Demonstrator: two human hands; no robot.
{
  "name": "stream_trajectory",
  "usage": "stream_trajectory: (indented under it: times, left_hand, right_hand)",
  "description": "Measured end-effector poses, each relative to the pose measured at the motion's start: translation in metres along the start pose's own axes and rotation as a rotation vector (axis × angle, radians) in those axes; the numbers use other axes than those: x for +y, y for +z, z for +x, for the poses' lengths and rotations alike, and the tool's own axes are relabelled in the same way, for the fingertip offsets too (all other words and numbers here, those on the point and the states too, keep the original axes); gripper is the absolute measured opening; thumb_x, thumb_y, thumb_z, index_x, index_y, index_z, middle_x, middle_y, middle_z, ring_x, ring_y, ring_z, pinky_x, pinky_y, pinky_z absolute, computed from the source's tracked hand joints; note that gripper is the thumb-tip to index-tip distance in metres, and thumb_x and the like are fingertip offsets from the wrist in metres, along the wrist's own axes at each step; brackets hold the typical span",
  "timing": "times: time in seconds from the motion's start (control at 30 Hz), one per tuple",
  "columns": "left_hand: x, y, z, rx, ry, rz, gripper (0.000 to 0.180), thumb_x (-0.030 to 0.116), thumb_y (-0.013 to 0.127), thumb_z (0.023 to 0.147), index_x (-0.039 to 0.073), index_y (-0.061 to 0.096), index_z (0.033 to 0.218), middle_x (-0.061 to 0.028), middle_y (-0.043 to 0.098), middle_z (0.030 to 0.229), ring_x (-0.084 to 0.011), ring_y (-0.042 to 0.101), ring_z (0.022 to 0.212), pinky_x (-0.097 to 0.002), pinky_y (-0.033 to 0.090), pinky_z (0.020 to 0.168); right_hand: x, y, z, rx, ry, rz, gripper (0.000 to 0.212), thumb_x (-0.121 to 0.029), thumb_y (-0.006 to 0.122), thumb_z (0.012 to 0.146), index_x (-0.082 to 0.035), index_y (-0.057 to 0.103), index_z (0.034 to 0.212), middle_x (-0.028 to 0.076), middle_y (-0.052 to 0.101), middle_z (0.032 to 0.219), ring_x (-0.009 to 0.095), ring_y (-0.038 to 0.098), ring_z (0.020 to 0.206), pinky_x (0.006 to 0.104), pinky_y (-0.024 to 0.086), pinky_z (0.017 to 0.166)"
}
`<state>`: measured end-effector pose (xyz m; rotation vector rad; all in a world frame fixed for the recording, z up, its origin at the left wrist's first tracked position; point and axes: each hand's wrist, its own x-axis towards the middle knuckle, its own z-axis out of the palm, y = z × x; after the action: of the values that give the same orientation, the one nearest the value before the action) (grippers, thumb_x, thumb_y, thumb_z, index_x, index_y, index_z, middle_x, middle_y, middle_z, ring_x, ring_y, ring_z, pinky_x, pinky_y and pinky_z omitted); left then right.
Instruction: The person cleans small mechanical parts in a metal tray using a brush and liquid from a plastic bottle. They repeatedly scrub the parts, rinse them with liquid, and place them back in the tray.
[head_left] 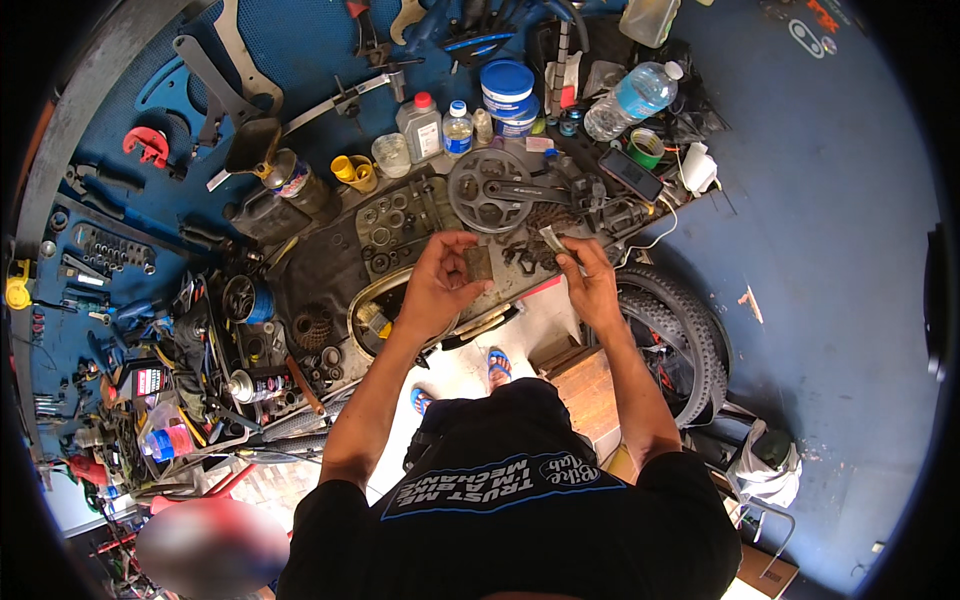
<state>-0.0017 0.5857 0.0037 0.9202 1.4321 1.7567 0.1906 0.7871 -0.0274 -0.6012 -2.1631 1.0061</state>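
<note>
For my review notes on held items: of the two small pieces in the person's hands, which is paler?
The narrow strip in the right hand; the brownish piece in the left hand is broader and darker.

Mid-frame, the brownish block [479, 263] looks matt and rough, the pale strip [551, 239] smoother. Above, the crankset [490, 189] is dull metal; upper right, the bottle [632, 100] is glossy clear plastic. The shirt [510, 535], bottom centre, is matt cloth.
</note>
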Motion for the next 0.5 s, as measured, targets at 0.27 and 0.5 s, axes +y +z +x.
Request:
stream_trajectory:
  times: [0.27,0.5]
  left_hand:
    - [-0.005,-0.007,-0.001,0.098,-0.094,0.280,0.057,0.002,0.093,0.079,0.003,0.066,0.130,-0.0018,0.065,0.093,-0.0077,0.062,0.085,-0.0264,0.055,0.077]
    - [-0.017,-0.009,0.002,0.026,0.022,0.295,0.048,0.005,0.094,0.081,0.001,0.069,0.122,-0.0022,0.071,0.100,-0.0093,0.067,0.092,-0.0276,0.057,0.080]
  right_hand:
    - [-0.053,0.005,0.016,-0.021,-0.248,-0.017,0.022,-0.005,0.074,0.097,-0.006,0.073,0.120,0.014,0.069,0.109,0.033,0.067,0.102,0.0399,0.054,0.089]
    - [-0.069,0.022,0.031,-0.153,-0.542,-0.147,0.042,0.004,0.076,0.081,-0.014,0.076,0.120,0.011,0.065,0.109,0.034,0.062,0.104,0.0433,0.055,0.090]
